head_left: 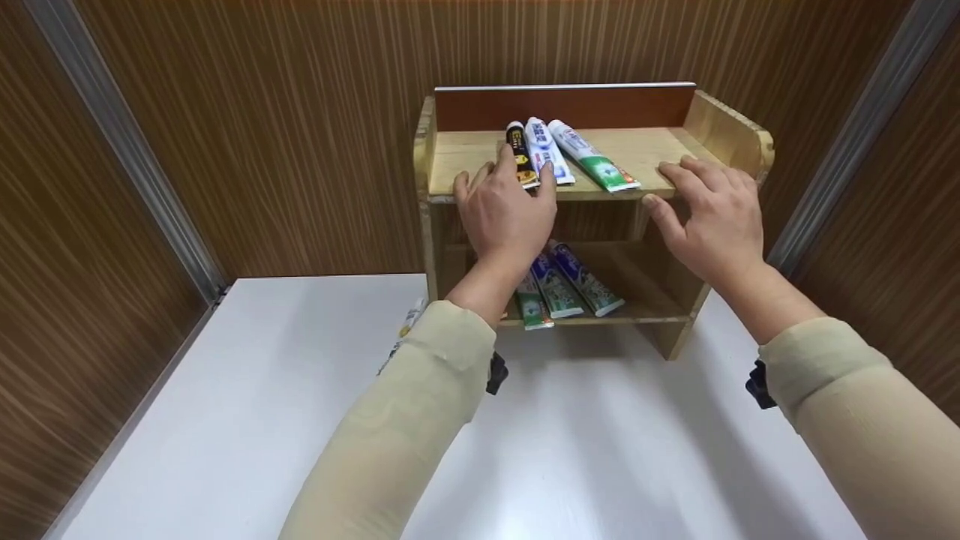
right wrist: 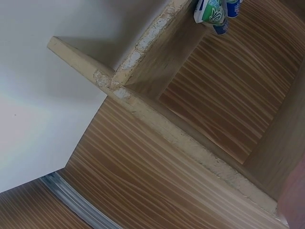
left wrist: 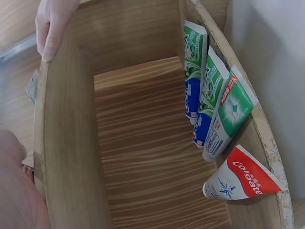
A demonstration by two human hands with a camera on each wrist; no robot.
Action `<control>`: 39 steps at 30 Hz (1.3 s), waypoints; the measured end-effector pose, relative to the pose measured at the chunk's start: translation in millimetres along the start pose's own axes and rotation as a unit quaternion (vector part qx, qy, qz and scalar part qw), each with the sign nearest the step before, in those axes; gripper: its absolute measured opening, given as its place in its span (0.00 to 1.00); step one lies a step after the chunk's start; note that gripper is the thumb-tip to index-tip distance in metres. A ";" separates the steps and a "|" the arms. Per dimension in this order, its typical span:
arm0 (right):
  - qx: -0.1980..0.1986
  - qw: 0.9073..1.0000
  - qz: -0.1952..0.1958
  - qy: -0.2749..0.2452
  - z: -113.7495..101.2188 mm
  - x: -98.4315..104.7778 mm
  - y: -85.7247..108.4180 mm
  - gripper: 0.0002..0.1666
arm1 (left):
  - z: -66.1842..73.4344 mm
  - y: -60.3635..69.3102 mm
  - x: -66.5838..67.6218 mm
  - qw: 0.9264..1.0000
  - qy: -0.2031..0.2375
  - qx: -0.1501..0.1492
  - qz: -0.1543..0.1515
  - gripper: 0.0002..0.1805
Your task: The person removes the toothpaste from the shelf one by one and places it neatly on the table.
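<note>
My left hand (head_left: pixel 506 202) is at the front edge of the upper board of a small wooden shelf (head_left: pixel 652 150), fingers spread. Its fingertips are by a black toothpaste tube (head_left: pixel 514 136) and a white-and-blue tube (head_left: pixel 538 139); exact contact is unclear. A white-and-green tube (head_left: pixel 592 157) lies to their right. My right hand (head_left: pixel 716 214) rests on the same board's right front, fingers on top and thumb at the edge. On the lower board lie two blue-and-green tubes (left wrist: pixel 209 95), a green-and-white tube (left wrist: pixel 231 112) and a red-and-white Colgate tube (left wrist: pixel 248 174), partly hidden by my left arm in the head view.
The shelf stands on a white table (head_left: pixel 315 360) against a wood-grain wall (head_left: pixel 285 135). Side walls with metal strips (head_left: pixel 127 150) close in left and right. Something with white and yellow packaging (head_left: pixel 412 315) shows left of the shelf, mostly behind my left sleeve.
</note>
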State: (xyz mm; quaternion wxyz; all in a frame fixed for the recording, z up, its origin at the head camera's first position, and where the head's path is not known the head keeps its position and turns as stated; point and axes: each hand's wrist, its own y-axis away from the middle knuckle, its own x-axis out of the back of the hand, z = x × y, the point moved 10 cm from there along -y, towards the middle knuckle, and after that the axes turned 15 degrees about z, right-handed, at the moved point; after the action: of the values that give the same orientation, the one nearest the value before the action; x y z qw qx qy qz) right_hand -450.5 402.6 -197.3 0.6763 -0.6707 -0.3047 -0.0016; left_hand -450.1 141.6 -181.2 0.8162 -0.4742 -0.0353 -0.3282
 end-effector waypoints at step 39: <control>-0.009 1.000 -0.012 0.004 -5.2 0.1 -4.7 0.32 | -34.4 5.2 104.7 0.951 0.197 -0.203 -0.122 0.31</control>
State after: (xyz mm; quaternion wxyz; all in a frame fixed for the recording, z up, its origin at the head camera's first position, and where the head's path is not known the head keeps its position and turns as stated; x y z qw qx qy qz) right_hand -450.2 397.5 -192.5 0.6714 -0.6732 -0.3096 -0.0151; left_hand -374.0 63.3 -165.3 0.6472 -0.5477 0.1363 -0.5123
